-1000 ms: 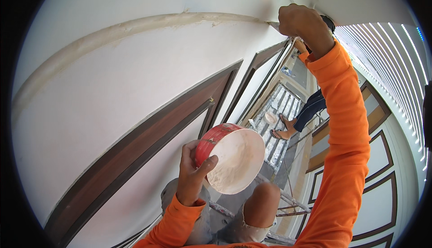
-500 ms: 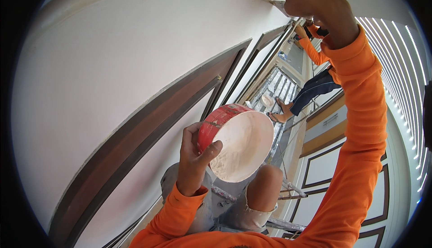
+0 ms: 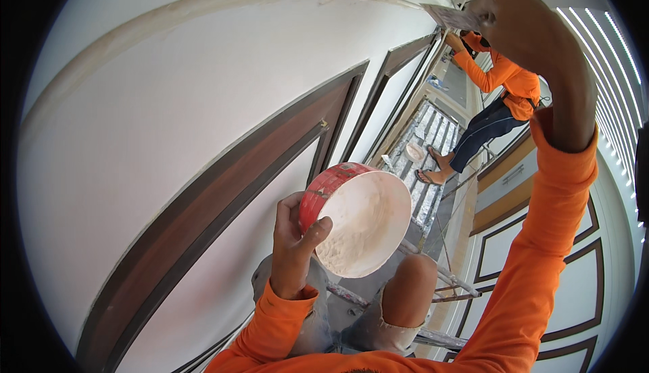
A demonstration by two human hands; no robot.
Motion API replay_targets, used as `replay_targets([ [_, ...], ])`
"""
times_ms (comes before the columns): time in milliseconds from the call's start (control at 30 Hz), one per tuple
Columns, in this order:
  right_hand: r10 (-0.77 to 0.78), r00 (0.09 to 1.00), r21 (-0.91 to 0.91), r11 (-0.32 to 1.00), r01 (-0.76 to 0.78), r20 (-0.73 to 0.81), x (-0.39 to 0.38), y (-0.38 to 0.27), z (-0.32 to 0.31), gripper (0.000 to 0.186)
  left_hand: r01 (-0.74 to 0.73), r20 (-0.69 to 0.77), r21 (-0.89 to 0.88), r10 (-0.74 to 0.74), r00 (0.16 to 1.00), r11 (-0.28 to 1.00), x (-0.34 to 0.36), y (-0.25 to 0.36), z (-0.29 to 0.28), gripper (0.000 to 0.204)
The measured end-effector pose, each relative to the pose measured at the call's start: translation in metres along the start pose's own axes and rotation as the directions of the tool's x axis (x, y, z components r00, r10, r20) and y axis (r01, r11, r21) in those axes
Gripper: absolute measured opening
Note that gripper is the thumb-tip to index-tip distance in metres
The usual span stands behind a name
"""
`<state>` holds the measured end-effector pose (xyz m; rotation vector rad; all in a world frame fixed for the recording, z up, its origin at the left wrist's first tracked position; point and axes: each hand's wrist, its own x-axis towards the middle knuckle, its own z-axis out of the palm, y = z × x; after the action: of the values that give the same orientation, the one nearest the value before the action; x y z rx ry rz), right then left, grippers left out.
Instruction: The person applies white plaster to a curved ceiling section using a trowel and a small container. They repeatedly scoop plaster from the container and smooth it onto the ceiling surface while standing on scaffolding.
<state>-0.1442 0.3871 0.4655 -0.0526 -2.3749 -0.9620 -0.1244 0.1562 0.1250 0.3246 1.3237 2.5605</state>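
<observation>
At the lower middle my left hand (image 3: 293,251) is closed round the side of a shallow red tub (image 3: 355,221) with a white inside holding pale putty, its thumb at the rim. High at the right, my right hand (image 3: 517,25) grips a flat metal putty knife (image 3: 443,16); the blade's tip is by the upper end of a plastered band (image 3: 203,6) that runs along the white wall (image 3: 155,129), close to a corner under the ceiling. Part of the knife is hidden by my fingers.
A co-worker (image 3: 507,96) in orange stands on a speckled plank platform (image 3: 422,211), hands up at the wall, with a small pale container (image 3: 414,151) by their feet. Dark-framed openings (image 3: 209,204) line the wall; scaffold bars (image 3: 460,290) cross below me, panelled doors (image 3: 534,265) at right.
My right hand has moved rightward, uncovering more of the knife blade. My left hand and the tub have shifted slightly. More of the co-worker's upper body shows than a second ago.
</observation>
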Motion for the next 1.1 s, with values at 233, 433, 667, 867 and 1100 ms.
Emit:
replay_targets([
  [233, 0.187, 0.976, 0.223, 0.962, -0.158, -0.114, -0.034, 0.038, 0.09, 0.029, 0.026, -0.039, 0.083, -0.023, 0.999, 0.996, 0.004, -0.013, 0.014, 0.059],
  [433, 0.153, 0.919, 0.264, 0.963, -0.056, -0.363, -0.015, 0.017, 0.116, 0.014, 0.014, -0.124, 0.171, 0.008, 0.992, 0.985, 0.011, -0.033, 0.02, 0.06],
  [667, 0.116, 0.891, 0.183, 0.982, -0.038, -0.438, 0.013, 0.03, 0.132, 0.014, 0.015, -0.156, 0.237, 0.023, 0.987, 0.971, 0.018, -0.041, 0.021, 0.063],
  [867, 0.13, 0.884, 0.191, 0.98, -0.047, -0.449, 0.017, 0.023, 0.148, 0.014, 0.065, -0.143, 0.259, -0.028, 0.989, 0.964, 0.023, -0.046, 0.017, 0.064],
  [1100, 0.17, 0.887, 0.184, 0.978, -0.098, -0.43, 0.017, 0.014, 0.151, 0.013, 0.064, -0.123, 0.293, -0.029, 0.992, 0.954, 0.022, -0.041, 0.023, 0.056],
])
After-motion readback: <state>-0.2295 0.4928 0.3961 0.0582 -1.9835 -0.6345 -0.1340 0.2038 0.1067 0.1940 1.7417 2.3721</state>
